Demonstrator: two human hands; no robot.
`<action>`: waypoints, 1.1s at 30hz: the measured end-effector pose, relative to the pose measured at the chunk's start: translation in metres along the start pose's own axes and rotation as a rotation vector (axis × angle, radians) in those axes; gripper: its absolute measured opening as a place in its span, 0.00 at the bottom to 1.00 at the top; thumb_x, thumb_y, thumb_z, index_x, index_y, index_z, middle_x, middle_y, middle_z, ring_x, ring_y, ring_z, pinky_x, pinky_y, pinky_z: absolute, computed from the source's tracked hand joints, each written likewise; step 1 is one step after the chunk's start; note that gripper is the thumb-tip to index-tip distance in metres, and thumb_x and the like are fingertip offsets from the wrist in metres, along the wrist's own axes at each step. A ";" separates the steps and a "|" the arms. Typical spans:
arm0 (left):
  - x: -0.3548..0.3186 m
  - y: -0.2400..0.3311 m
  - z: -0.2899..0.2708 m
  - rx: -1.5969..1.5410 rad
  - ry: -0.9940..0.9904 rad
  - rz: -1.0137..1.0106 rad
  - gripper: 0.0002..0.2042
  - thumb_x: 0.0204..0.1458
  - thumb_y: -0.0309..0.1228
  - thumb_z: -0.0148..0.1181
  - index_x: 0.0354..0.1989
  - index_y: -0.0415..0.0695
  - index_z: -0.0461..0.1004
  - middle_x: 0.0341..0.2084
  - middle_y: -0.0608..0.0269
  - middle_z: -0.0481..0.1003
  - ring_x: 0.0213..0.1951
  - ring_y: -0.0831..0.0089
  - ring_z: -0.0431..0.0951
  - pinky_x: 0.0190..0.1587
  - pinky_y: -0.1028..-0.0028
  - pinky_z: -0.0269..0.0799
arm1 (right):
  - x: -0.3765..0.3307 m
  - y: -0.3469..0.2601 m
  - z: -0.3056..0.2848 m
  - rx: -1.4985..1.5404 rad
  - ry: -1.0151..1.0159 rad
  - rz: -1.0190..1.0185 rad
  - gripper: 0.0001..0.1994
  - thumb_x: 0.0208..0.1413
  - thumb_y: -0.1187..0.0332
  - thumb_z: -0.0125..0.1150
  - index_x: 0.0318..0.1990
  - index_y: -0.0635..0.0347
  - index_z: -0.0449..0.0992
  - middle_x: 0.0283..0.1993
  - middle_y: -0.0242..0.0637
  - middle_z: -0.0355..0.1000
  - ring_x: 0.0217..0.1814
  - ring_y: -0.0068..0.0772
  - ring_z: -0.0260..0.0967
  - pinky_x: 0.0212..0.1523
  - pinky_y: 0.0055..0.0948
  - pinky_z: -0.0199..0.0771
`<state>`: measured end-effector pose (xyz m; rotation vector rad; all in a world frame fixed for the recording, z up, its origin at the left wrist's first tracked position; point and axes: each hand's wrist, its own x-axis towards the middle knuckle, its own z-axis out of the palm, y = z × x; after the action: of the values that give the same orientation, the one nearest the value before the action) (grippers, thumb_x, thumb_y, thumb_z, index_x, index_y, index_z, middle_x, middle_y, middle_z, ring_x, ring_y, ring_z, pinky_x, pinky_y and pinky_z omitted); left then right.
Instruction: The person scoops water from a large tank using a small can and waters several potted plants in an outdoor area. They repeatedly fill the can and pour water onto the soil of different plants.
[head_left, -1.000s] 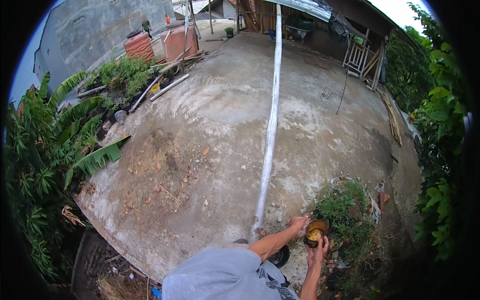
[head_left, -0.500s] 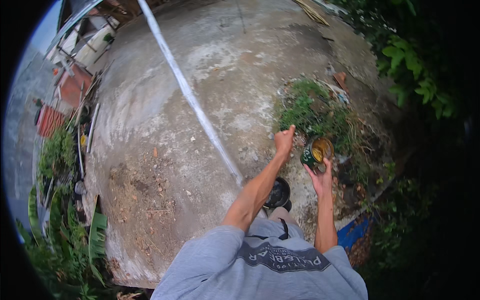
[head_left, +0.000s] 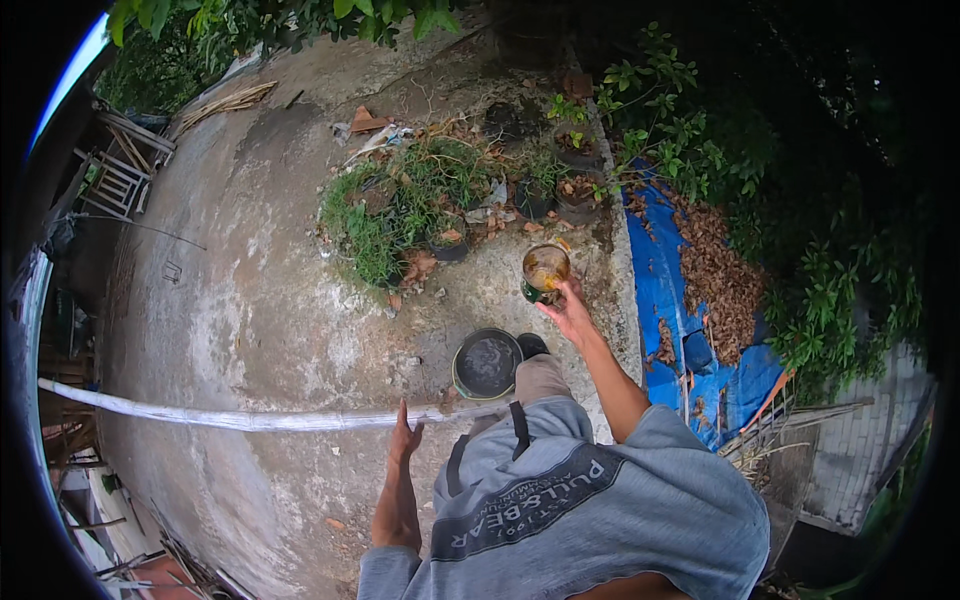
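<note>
My right hand (head_left: 572, 318) grips a small round can (head_left: 546, 266) with a green side and a brownish-gold inside, its open top facing up. It is held out over the concrete at the right. What it contains cannot be made out. My left hand (head_left: 404, 436) is lowered at the other side of my body with nothing in it, index finger stretched out and thumb apart. Between the two hands, a round black bucket (head_left: 487, 364) with dark liquid stands on the ground near my foot. The left hand is close to a long whitish pole (head_left: 250, 418).
Weeds and potted plants (head_left: 420, 190) grow ahead on the stained concrete (head_left: 270, 300). A blue tarp (head_left: 655, 270) with dry leaves (head_left: 725, 275) lies beyond a low edge at the right. Bamboo sticks (head_left: 230, 105) lie far left. Leafy bushes (head_left: 840, 290) border the right side.
My view has swung to the right, bringing the blue tarp and bucket into fuller sight. My left hand has dropped away from the can and back toward my body. The right hand keeps holding the can.
</note>
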<state>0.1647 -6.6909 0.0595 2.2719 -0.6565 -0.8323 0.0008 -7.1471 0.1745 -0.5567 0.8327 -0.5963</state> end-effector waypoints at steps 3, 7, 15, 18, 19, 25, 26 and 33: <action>-0.109 -0.147 0.029 0.129 -0.516 -0.447 0.23 0.52 0.42 0.57 0.52 0.40 0.72 0.45 0.40 0.75 0.50 0.49 0.75 0.51 0.62 0.69 | -0.045 0.019 -0.080 -0.062 0.228 0.043 0.29 0.51 0.61 0.64 0.58 0.38 0.56 0.59 0.38 0.57 0.55 0.42 0.60 0.52 0.48 0.69; -0.186 -0.148 0.016 -0.204 -0.417 -0.888 0.22 0.53 0.42 0.57 0.52 0.39 0.72 0.44 0.44 0.75 0.47 0.53 0.76 0.49 0.64 0.70 | -0.101 0.073 -0.183 -0.177 0.515 0.152 0.27 0.50 0.57 0.65 0.55 0.32 0.58 0.56 0.36 0.61 0.38 0.35 0.66 0.40 0.36 0.69; -0.091 -0.062 0.006 -0.448 -0.127 -0.834 0.22 0.55 0.42 0.57 0.51 0.38 0.71 0.41 0.50 0.76 0.42 0.62 0.78 0.45 0.69 0.70 | -0.143 0.150 -0.246 -0.044 1.184 0.185 0.49 0.34 0.51 0.76 0.59 0.54 0.48 0.48 0.50 0.63 0.44 0.44 0.67 0.36 0.46 0.71; 0.011 0.005 -0.006 -0.448 -0.062 -0.631 0.21 0.55 0.42 0.56 0.51 0.38 0.71 0.40 0.53 0.77 0.40 0.65 0.78 0.44 0.70 0.71 | -0.053 0.143 -0.243 -0.067 1.165 0.149 0.52 0.33 0.52 0.77 0.61 0.59 0.46 0.50 0.52 0.61 0.46 0.45 0.67 0.41 0.46 0.72; 0.047 0.038 -0.012 -0.423 -0.045 -0.521 0.22 0.56 0.43 0.55 0.54 0.40 0.69 0.44 0.54 0.75 0.43 0.64 0.77 0.46 0.68 0.69 | 0.003 0.128 -0.229 -0.026 1.115 0.104 0.54 0.33 0.52 0.77 0.62 0.60 0.44 0.51 0.52 0.61 0.47 0.46 0.67 0.41 0.48 0.73; 0.156 0.244 -0.041 -0.510 -0.037 -0.101 0.24 0.59 0.43 0.53 0.58 0.40 0.66 0.49 0.53 0.73 0.51 0.65 0.74 0.54 0.70 0.65 | 0.361 -0.207 0.001 -0.042 0.636 0.003 0.55 0.39 0.49 0.74 0.69 0.47 0.37 0.63 0.50 0.52 0.57 0.52 0.61 0.48 0.60 0.69; 0.155 0.252 -0.046 -0.494 0.000 -0.144 0.23 0.60 0.43 0.53 0.57 0.40 0.66 0.49 0.53 0.73 0.51 0.65 0.73 0.54 0.71 0.65 | 0.384 -0.270 0.091 -0.120 0.688 0.056 0.54 0.40 0.47 0.72 0.69 0.50 0.40 0.65 0.50 0.52 0.61 0.53 0.59 0.55 0.60 0.67; 0.071 0.145 0.015 -0.496 0.140 -0.447 0.21 0.57 0.44 0.56 0.52 0.43 0.71 0.40 0.59 0.77 0.38 0.72 0.78 0.35 0.75 0.69 | 0.436 -0.465 0.193 0.002 0.346 -0.219 0.50 0.39 0.41 0.70 0.65 0.58 0.53 0.62 0.48 0.59 0.62 0.49 0.61 0.61 0.56 0.62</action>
<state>0.1686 -6.8404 0.1233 2.0053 0.1293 -0.9072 0.2658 -7.7272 0.3667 -0.5545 1.1043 -0.9115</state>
